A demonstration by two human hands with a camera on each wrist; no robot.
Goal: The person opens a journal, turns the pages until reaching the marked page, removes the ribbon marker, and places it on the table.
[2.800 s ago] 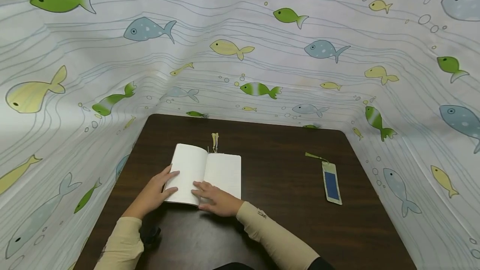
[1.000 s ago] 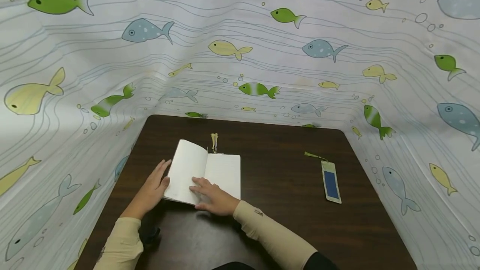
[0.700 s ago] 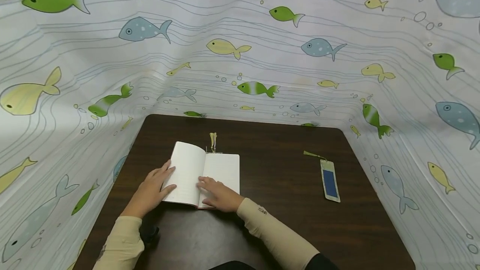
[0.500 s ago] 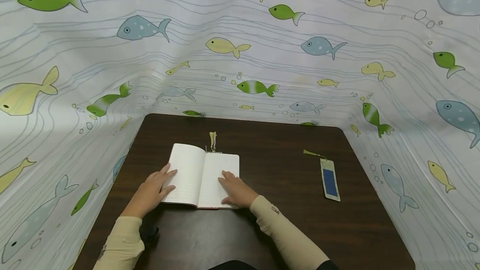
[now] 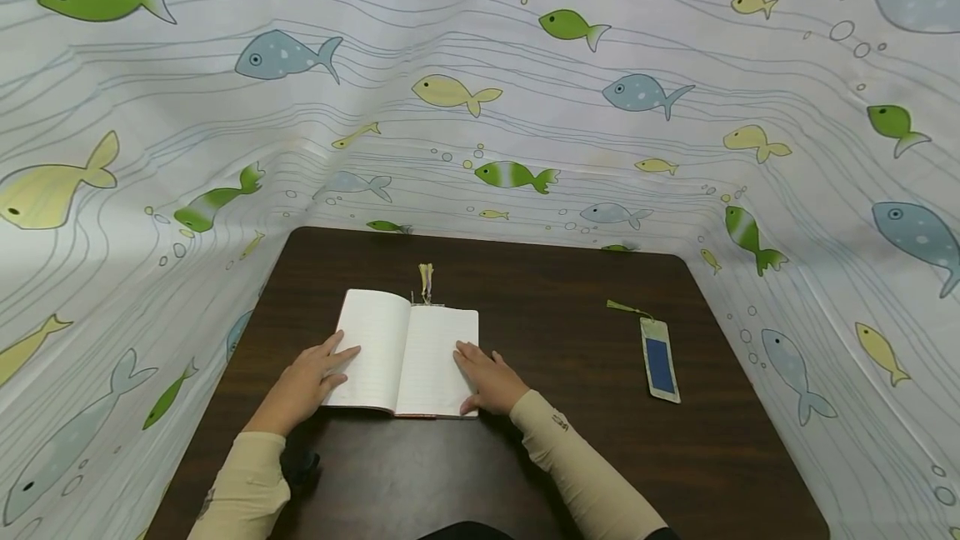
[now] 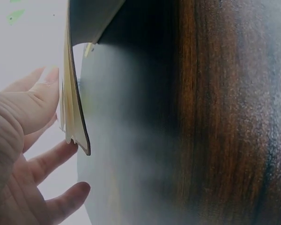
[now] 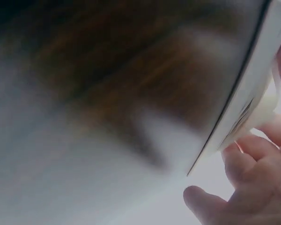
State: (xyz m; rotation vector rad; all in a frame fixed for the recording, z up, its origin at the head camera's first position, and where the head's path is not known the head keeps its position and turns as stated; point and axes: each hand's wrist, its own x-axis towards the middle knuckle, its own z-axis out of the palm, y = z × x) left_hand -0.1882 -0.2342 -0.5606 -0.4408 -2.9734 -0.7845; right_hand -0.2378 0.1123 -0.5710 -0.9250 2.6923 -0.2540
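- I am keeping an open notebook (image 5: 408, 361) lying flat on the dark wooden table (image 5: 570, 457), near its left-hand middle, lined pages facing up.
- My left hand (image 5: 303, 382) is resting on the outer edge of the left page, fingers straight and spread, thumb lying on the paper, gripping nothing.
- In the left wrist view my left hand's fingers (image 6: 35, 101) are lying beside the notebook's page edges and dark cover, which are lifting slightly off the table there.
- My right hand (image 5: 491, 377) is lying flat at the outer edge of the right page, fingers stretched and relaxed, pressing the page rather than pinching it.
- The right wrist view is blurred; I am only making out the notebook's edge (image 7: 246, 108) and my fingertips (image 7: 246, 157) next to it.
- A pale tassel (image 5: 427, 280) is sticking out from the top of the notebook's spine onto the table.
- A blue bookmark (image 5: 660, 365) with a green tassel is lying well apart to the right of my right hand.
- A fish-patterned curtain (image 5: 525, 107) is hanging around the table on three sides.
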